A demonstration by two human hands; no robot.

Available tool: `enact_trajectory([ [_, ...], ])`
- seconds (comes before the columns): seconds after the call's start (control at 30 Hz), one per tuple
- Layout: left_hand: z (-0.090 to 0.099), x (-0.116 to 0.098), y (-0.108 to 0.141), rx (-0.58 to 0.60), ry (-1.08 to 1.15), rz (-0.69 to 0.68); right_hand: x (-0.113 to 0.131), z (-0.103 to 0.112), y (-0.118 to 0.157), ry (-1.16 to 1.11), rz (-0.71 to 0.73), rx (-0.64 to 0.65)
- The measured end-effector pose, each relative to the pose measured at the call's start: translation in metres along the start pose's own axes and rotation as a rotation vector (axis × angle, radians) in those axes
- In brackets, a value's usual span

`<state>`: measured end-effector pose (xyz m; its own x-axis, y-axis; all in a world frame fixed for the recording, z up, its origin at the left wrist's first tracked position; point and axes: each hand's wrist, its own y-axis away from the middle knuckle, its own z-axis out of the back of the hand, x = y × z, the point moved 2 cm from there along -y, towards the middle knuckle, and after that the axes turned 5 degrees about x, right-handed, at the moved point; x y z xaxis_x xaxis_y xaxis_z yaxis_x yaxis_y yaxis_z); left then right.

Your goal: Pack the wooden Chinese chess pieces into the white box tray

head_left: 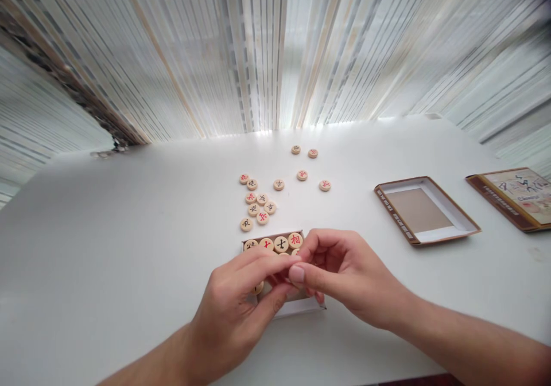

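A small box [297,307] holds round wooden pieces with red and black characters, such as a red one [295,240] in its back right corner and a black one [281,244] beside it. Over the box's left side is my left hand [241,300], its fingers and thumb closed toward each other. My right hand [344,271] meets it above the box, thumb and fingers pinched together. The fingertips of both hands touch or nearly touch, and what they hold, if anything, is hidden. Both hands cover much of the box's middle.
Behind the box, several loose pieces [262,218] lie on the white table [129,231], with others [325,185] scattered farther back. At the right are an open box lid [424,209] and a printed box or booklet [516,194]. A striped curtain [258,47] hangs behind the table.
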<state>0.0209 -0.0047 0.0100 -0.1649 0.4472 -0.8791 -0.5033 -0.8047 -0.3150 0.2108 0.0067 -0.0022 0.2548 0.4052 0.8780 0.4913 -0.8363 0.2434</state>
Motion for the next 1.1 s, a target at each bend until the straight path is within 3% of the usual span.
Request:
enact_trajectory([
  [0.37,0.0027,0.0029,0.0073,-0.034,0.210,0.184,-0.0006,0.0037,-0.0008,-0.085,0.047,0.113],
  [0.53,0.0016,0.0050,0.0047,-0.045,0.320,0.259,-0.0001,0.0019,-0.0008,-0.123,-0.008,0.110],
  [0.67,0.0011,0.0050,0.0044,-0.059,0.271,0.231,-0.0014,0.0000,-0.0012,-0.124,-0.047,0.083],
  [0.9,0.0006,0.0027,0.0068,-0.051,0.076,0.069,-0.0055,-0.0012,-0.0001,-0.150,-0.067,0.076],
  [1.1,-0.0001,0.0021,0.0075,-0.003,0.129,0.128,-0.0017,-0.0003,0.0021,-0.101,-0.072,0.092],
])
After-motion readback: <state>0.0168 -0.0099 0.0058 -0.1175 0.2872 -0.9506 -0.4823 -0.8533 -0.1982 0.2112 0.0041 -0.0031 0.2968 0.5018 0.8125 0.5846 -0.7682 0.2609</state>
